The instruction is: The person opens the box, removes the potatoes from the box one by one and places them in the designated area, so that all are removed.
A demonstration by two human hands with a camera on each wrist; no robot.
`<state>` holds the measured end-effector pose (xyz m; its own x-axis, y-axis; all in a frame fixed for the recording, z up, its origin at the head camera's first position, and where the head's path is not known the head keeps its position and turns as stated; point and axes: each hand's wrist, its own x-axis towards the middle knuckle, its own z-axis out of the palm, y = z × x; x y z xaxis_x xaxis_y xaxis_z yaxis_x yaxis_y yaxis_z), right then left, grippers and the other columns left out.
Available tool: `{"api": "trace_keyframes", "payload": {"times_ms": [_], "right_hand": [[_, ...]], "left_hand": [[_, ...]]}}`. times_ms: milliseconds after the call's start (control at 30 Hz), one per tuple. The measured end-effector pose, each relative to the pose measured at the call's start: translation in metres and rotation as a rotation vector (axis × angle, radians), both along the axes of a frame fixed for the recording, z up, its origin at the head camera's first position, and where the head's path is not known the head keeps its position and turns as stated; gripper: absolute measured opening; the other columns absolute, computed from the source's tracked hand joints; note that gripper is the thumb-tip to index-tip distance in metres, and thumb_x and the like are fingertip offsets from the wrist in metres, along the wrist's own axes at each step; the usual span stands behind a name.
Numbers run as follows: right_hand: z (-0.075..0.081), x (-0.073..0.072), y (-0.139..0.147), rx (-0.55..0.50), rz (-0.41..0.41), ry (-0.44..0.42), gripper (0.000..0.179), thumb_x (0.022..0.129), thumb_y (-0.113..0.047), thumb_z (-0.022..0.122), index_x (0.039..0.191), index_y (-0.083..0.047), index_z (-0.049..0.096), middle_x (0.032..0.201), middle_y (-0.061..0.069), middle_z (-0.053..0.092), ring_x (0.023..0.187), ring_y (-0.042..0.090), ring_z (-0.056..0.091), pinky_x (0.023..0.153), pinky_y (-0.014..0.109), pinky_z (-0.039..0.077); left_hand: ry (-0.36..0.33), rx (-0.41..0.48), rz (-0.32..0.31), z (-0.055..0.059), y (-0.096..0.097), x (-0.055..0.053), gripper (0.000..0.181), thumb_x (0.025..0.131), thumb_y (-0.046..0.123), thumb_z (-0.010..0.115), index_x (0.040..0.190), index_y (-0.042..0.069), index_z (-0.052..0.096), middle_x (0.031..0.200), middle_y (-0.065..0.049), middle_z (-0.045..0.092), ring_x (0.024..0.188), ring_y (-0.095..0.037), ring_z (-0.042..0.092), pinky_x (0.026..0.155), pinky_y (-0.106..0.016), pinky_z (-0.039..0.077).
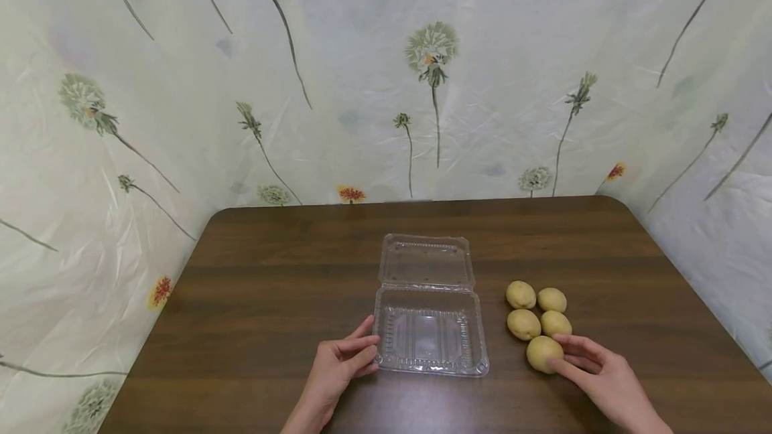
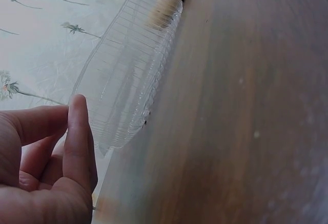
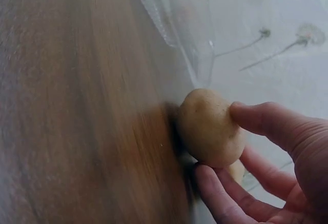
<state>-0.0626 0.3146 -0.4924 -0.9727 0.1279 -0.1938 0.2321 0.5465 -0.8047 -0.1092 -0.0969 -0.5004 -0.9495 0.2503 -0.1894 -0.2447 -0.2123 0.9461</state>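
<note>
A clear plastic clamshell container (image 1: pixel 429 335) lies on the table with its lid (image 1: pixel 426 261) folded back, nothing inside it. At its left rim, my left hand (image 1: pixel 344 360) pinches the edge between thumb and fingers; the left wrist view shows the thumb (image 2: pixel 77 137) right at that rim. Off to the right, my right hand (image 1: pixel 603 377) grips the nearest potato (image 1: pixel 541 355) between thumb and fingers. Seen from the right wrist, this potato (image 3: pixel 210 126) is close over the tabletop. Several other potatoes (image 1: pixel 523 324) sit in a cluster just behind it.
The dark wooden table (image 1: pixel 271 286) has rounded far corners. Behind it and along both sides hangs a pale sheet (image 1: pixel 362 86) printed with dandelions. A strip of bare wood separates the container from the potatoes.
</note>
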Motion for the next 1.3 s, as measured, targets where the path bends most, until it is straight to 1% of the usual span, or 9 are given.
{"api": "trace_keyframes", "payload": {"times_ms": [233, 500, 633, 700, 800, 900, 967, 1100, 1300], "right_hand": [[0.001, 0.001, 0.004, -0.004, -0.028, -0.015, 0.058, 0.090, -0.043, 0.070, 0.133, -0.006, 0.057, 0.133, 0.018, 0.057, 0.093, -0.006, 0.061, 0.071, 0.023, 0.055], [0.005, -0.001, 0.008, 0.019, -0.049, -0.139, 0.071, 0.085, -0.059, 0.067, 0.138, -0.014, 0.056, 0.135, 0.015, 0.058, 0.095, -0.007, 0.059, 0.075, 0.026, 0.054], [0.005, -0.001, 0.009, 0.052, -0.051, -0.130, 0.071, 0.085, -0.062, 0.064, 0.137, -0.014, 0.057, 0.137, 0.016, 0.056, 0.104, 0.007, 0.063, 0.075, 0.029, 0.055], [0.005, 0.000, 0.011, 0.076, -0.061, -0.118, 0.070, 0.086, -0.063, 0.062, 0.137, -0.015, 0.058, 0.138, 0.016, 0.054, 0.108, 0.011, 0.062, 0.075, 0.029, 0.054], [0.005, 0.000, 0.015, 0.072, -0.113, -0.090, 0.069, 0.087, -0.064, 0.059, 0.135, -0.014, 0.059, 0.134, 0.012, 0.058, 0.102, 0.004, 0.063, 0.071, 0.025, 0.055], [0.007, 0.001, 0.020, 0.041, -0.165, -0.019, 0.064, 0.090, -0.058, 0.059, 0.133, -0.010, 0.060, 0.122, 0.001, 0.066, 0.089, -0.007, 0.062, 0.067, 0.021, 0.056], [0.008, 0.001, 0.023, 0.014, -0.190, 0.017, 0.063, 0.092, -0.055, 0.060, 0.133, -0.007, 0.059, 0.114, -0.006, 0.069, 0.085, -0.003, 0.065, 0.066, 0.020, 0.057], [0.012, 0.002, 0.028, 0.011, -0.198, 0.061, 0.062, 0.093, -0.051, 0.060, 0.135, -0.005, 0.057, 0.107, -0.009, 0.071, 0.085, 0.002, 0.068, 0.065, 0.019, 0.057], [0.013, 0.000, 0.033, 0.024, -0.176, 0.127, 0.057, 0.094, -0.046, 0.061, 0.135, -0.006, 0.056, 0.106, -0.014, 0.070, 0.085, 0.001, 0.067, 0.065, 0.018, 0.057]], "left_hand": [[0.006, -0.013, 0.001, -0.002, 0.000, 0.000, 0.029, 0.090, -0.001, 0.068, 0.115, -0.016, 0.063, 0.145, -0.012, 0.047, 0.118, -0.020, 0.057, 0.079, -0.032, 0.059], [-0.007, -0.011, 0.005, -0.001, 0.001, 0.000, 0.030, 0.089, -0.001, 0.069, 0.115, -0.015, 0.063, 0.145, -0.012, 0.047, 0.119, -0.021, 0.057, 0.079, -0.032, 0.059], [0.008, 0.000, 0.002, -0.002, 0.001, 0.001, 0.033, 0.089, 0.001, 0.070, 0.115, -0.016, 0.063, 0.146, -0.013, 0.046, 0.118, -0.022, 0.057, 0.080, -0.031, 0.059], [0.016, 0.003, 0.004, -0.002, 0.001, 0.002, 0.034, 0.088, 0.001, 0.071, 0.116, -0.017, 0.062, 0.146, -0.014, 0.045, 0.117, -0.023, 0.058, 0.080, -0.031, 0.059], [0.032, -0.003, 0.013, -0.002, 0.001, 0.003, 0.034, 0.087, 0.000, 0.071, 0.115, -0.017, 0.062, 0.145, -0.015, 0.046, 0.115, -0.027, 0.059, 0.079, -0.032, 0.059], [0.057, -0.019, 0.015, -0.002, 0.003, 0.003, 0.035, 0.086, 0.000, 0.072, 0.115, -0.017, 0.062, 0.144, -0.017, 0.046, 0.112, -0.030, 0.061, 0.078, -0.033, 0.059], [0.077, -0.034, 0.011, -0.001, 0.003, 0.002, 0.035, 0.086, 0.001, 0.072, 0.115, -0.017, 0.062, 0.144, -0.018, 0.047, 0.110, -0.030, 0.062, 0.078, -0.034, 0.059], [0.104, -0.065, 0.009, 0.005, 0.002, -0.003, 0.035, 0.087, 0.002, 0.073, 0.115, -0.016, 0.063, 0.144, -0.018, 0.047, 0.110, -0.031, 0.062, 0.077, -0.034, 0.060], [0.188, -0.139, -0.015, 0.015, -0.003, -0.016, 0.031, 0.088, 0.004, 0.072, 0.113, -0.014, 0.065, 0.138, -0.017, 0.054, 0.113, -0.038, 0.059, 0.077, -0.033, 0.060]]}}
